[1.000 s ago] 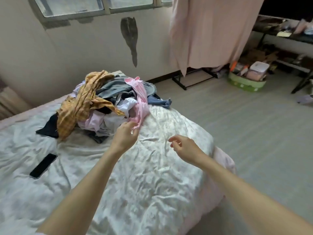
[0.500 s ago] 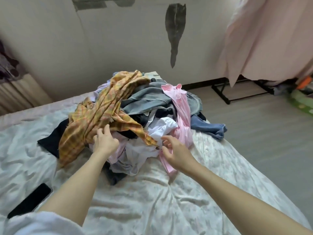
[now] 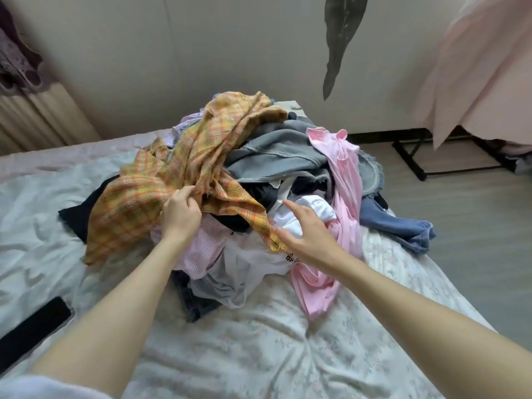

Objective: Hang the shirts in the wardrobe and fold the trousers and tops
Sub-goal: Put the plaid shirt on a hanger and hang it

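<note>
A heap of clothes lies on the bed (image 3: 259,341). On top is a yellow plaid shirt (image 3: 201,156), draped over the left side. My left hand (image 3: 181,214) grips a fold of this plaid shirt. My right hand (image 3: 305,234) hovers with fingers straight over a white top (image 3: 311,211) and the plaid shirt's lower edge, holding nothing. A grey denim piece (image 3: 276,156) and a pink top (image 3: 345,197) lie at the right of the heap. A pink striped shirt (image 3: 204,249) shows under my left hand.
A black phone (image 3: 31,326) lies on the sheet at the left. Blue jeans (image 3: 397,226) hang over the bed's right edge. Beyond that is bare floor, a black rack foot (image 3: 414,165) and a pink curtain (image 3: 475,67).
My view moved closer to the heap. My left hand went from the pink top's end to the plaid shirt and took hold of it. My right hand reached in over the white top.
</note>
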Action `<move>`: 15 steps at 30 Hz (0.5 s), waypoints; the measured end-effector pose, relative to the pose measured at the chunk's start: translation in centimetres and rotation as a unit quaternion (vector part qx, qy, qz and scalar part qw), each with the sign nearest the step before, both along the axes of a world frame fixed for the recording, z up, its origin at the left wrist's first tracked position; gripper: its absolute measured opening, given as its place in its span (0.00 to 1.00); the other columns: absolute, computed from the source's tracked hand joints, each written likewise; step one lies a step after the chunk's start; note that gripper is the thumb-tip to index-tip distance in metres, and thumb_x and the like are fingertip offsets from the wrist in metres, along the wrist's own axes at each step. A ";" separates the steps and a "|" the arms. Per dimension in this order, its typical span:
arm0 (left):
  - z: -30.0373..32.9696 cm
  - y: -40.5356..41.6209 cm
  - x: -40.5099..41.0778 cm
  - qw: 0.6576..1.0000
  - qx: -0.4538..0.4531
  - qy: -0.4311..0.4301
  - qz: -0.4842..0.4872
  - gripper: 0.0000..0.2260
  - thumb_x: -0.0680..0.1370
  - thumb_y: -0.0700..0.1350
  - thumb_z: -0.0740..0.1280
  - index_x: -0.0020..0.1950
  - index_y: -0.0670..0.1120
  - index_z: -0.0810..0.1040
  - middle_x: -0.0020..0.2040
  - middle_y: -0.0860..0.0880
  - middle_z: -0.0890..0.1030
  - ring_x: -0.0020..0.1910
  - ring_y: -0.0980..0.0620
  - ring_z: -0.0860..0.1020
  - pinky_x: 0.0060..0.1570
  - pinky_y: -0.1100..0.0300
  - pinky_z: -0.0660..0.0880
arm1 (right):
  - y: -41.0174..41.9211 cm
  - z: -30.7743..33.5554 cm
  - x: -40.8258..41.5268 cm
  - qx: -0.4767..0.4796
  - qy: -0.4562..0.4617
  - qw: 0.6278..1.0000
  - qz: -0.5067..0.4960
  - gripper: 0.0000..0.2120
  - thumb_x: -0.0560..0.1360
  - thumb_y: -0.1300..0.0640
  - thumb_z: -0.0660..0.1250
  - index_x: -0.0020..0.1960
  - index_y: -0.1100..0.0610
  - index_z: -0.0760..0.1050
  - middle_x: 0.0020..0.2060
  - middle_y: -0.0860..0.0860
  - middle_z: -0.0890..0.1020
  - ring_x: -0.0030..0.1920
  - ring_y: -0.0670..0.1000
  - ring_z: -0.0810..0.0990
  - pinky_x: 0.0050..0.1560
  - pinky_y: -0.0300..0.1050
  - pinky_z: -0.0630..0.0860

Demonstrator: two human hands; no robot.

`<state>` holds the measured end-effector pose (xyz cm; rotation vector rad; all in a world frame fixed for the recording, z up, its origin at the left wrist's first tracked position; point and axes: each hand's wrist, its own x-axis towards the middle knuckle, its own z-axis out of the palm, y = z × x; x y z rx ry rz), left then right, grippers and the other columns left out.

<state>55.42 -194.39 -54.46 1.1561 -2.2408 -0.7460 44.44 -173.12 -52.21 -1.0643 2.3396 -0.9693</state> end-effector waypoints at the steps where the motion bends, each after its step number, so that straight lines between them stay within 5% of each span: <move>1: 0.7 1.5 0.8 0.999 -0.013 0.036 -0.037 0.16 0.78 0.33 0.56 0.63 0.38 0.75 0.59 0.41 0.77 0.60 0.42 0.73 0.58 0.57 0.67 | -0.2 0.5 0.0 -0.023 -0.065 0.997 -0.022 0.30 0.76 0.46 0.62 0.74 0.49 0.55 0.71 0.52 0.63 0.70 0.50 0.63 0.68 0.48 0.62; 3: 2.3 4.7 2.7 0.985 -0.035 0.097 -0.141 0.14 0.76 0.29 0.57 0.56 0.36 0.78 0.47 0.43 0.77 0.50 0.46 0.76 0.51 0.58 0.71 | -0.8 2.6 0.4 -0.071 -0.261 0.960 -0.077 0.35 0.74 0.42 0.64 0.75 0.47 0.52 0.72 0.51 0.62 0.67 0.51 0.65 0.62 0.53 0.69; 5: 4.1 8.5 4.5 0.955 -0.052 0.127 -0.261 0.12 0.73 0.28 0.58 0.51 0.34 0.79 0.41 0.46 0.73 0.41 0.55 0.72 0.44 0.64 0.72 | -1.5 4.6 0.9 -0.111 -0.442 0.882 -0.121 0.41 0.70 0.40 0.68 0.75 0.44 0.48 0.68 0.50 0.64 0.64 0.55 0.66 0.56 0.60 0.73; 7: 5.7 12.3 5.5 0.927 -0.062 0.129 -0.346 0.12 0.71 0.28 0.59 0.49 0.33 0.79 0.40 0.47 0.71 0.38 0.60 0.68 0.41 0.72 0.68 | -2.1 6.1 1.8 -0.129 -0.530 0.829 -0.123 0.33 0.70 0.47 0.71 0.69 0.55 0.62 0.53 0.56 0.74 0.52 0.56 0.75 0.49 0.56 0.77; 9: 7.2 15.0 6.2 0.919 -0.070 0.147 -0.358 0.11 0.71 0.26 0.61 0.49 0.32 0.79 0.39 0.46 0.71 0.38 0.61 0.67 0.41 0.74 0.67 | -1.1 7.6 3.9 -0.096 -0.520 0.839 -0.129 0.08 0.75 0.59 0.65 0.40 0.63 0.72 0.27 0.54 0.76 0.27 0.48 0.75 0.29 0.40 0.73; 10: 8.1 15.8 6.6 0.922 -0.081 0.165 -0.340 0.10 0.72 0.28 0.62 0.50 0.33 0.79 0.40 0.46 0.72 0.38 0.61 0.68 0.41 0.74 0.68 | 0.2 8.2 4.7 -0.081 -0.493 0.857 -0.131 0.12 0.76 0.63 0.61 0.33 0.61 0.68 0.20 0.52 0.72 0.20 0.46 0.71 0.23 0.36 0.68; 12: 10.2 17.3 7.6 0.937 -0.084 0.185 -0.285 0.11 0.75 0.39 0.64 0.55 0.37 0.79 0.43 0.44 0.75 0.41 0.57 0.72 0.44 0.67 0.73 | 3.0 9.6 5.3 -0.083 -0.458 0.869 -0.169 0.10 0.75 0.67 0.58 0.34 0.61 0.70 0.23 0.54 0.75 0.23 0.48 0.75 0.24 0.38 0.73; 15: 12.7 19.2 8.6 0.969 -0.009 0.145 -0.198 0.31 0.69 0.65 0.63 0.68 0.51 0.66 0.62 0.42 0.69 0.63 0.45 0.68 0.64 0.52 0.65 | 8.9 11.8 6.3 -0.114 -0.369 0.893 -0.232 0.08 0.74 0.65 0.58 0.42 0.59 0.75 0.35 0.55 0.81 0.35 0.50 0.80 0.34 0.41 0.78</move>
